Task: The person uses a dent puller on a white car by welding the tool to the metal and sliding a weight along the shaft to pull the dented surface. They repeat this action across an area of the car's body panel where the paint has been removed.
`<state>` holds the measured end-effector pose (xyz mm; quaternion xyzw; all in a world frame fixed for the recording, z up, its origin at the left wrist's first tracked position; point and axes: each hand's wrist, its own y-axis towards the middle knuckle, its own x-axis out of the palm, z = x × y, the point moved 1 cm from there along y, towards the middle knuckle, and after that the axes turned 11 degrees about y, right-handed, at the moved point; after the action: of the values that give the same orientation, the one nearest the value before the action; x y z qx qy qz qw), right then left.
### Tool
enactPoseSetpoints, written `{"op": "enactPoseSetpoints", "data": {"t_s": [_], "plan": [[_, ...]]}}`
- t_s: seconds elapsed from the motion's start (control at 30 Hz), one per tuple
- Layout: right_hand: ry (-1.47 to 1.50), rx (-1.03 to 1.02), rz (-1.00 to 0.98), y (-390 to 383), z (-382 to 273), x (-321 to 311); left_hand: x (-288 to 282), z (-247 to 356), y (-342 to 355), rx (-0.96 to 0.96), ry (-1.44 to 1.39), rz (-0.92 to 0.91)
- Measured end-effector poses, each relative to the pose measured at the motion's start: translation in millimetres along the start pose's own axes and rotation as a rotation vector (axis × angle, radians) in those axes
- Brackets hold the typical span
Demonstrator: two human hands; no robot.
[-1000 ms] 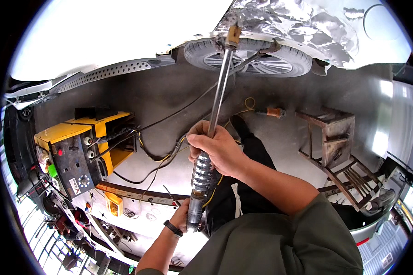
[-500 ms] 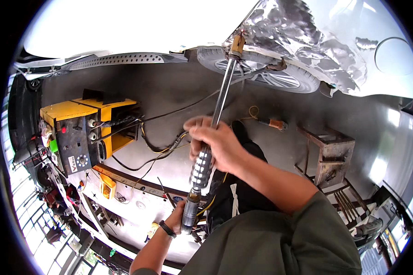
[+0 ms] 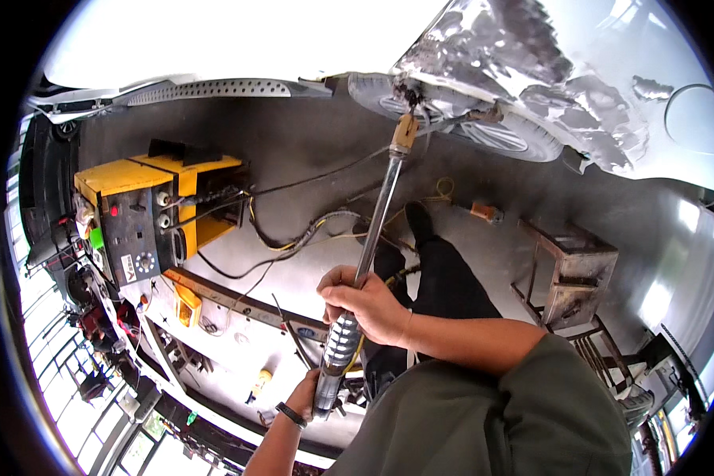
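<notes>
Head view: right hand (image 3: 370, 305) clenches slide-hammer rod (image 3: 377, 218); left hand (image 3: 303, 394) half hidden behind its handle, grip unclear.

the left hand (image 3: 303, 398) sits mostly hidden behind the long metal tool (image 3: 362, 262).

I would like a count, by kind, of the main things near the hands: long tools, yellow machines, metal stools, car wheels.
Long metal tool, held by right hand and left hand: 1
Yellow machine: 1
Metal stool: 1
Car wheel: 1
Total: 4
</notes>
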<state>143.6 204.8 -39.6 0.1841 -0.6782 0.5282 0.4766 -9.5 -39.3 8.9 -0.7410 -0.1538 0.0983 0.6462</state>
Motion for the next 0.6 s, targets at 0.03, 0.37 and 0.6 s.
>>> {"op": "enactPoseSetpoints", "data": {"t_s": [0.03, 0.37, 0.6], "plan": [[0.004, -0.004, 0.028, 0, 1, -1, 6, 6, -7, -0.028, -0.048, 0.014], [-0.091, -0.104, 0.001, 18, -48, 17, 30, 60, 7, 0.045, -0.092, -0.154], [-0.051, -0.146, 0.04, 25, -47, 28, -14, 58, 21, 0.029, 0.166, -0.248]]}}
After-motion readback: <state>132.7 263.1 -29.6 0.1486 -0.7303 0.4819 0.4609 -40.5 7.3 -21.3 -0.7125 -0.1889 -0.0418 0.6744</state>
